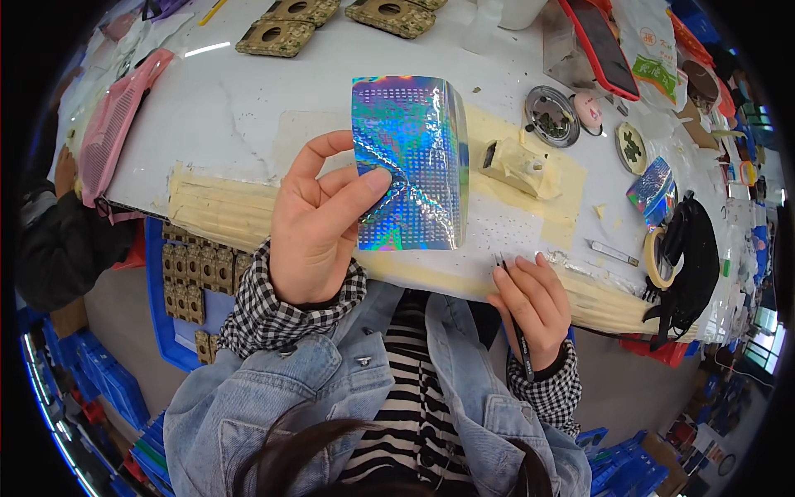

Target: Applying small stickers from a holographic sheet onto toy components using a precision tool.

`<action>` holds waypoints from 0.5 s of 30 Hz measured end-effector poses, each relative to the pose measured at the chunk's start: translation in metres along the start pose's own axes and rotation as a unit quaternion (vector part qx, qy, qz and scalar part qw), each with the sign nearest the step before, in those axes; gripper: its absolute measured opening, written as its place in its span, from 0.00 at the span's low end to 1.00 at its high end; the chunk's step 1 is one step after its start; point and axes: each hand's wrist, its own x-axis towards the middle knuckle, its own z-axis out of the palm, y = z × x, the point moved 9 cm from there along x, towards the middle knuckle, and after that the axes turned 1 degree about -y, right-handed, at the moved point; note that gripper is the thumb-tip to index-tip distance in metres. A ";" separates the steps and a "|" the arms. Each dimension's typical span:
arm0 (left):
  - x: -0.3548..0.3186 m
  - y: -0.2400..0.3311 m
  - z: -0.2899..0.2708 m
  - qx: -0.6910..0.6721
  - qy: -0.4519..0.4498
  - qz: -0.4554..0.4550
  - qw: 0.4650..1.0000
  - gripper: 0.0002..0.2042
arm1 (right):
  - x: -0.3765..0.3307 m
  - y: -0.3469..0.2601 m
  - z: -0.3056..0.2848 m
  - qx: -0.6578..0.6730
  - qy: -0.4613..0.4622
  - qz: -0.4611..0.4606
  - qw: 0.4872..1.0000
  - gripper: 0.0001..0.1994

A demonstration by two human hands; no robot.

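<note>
My left hand holds up a shiny holographic sheet, pinched at its left edge between thumb and fingers. Rows of small marks cover the sheet, and creases run out from the thumb. Lower on the right, my right hand is closed around slim black tweezers, whose tips point up toward the table edge. Just beyond, a pale yellow model part rests on yellow tape. Tiny dark specks are scattered on the white table between the sheet and the right hand.
Camouflage model parts lie at the far side. A blue tray of similar parts sits below the table's left edge. To the right are a round dish, a phone in a red case, a tape roll and a black mask.
</note>
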 end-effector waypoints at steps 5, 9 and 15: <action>-0.002 0.001 -0.005 0.019 0.019 0.002 1.000 0.19 | 0.005 0.001 0.006 -0.028 -0.005 -0.006 1.000 0.15; -0.003 0.002 -0.007 0.028 0.027 0.006 0.999 0.20 | 0.010 0.001 0.007 -0.017 -0.035 0.009 0.999 0.15; -0.005 0.000 -0.004 0.026 0.013 -0.007 1.000 0.20 | 0.014 0.006 0.007 0.021 -0.059 0.026 0.998 0.14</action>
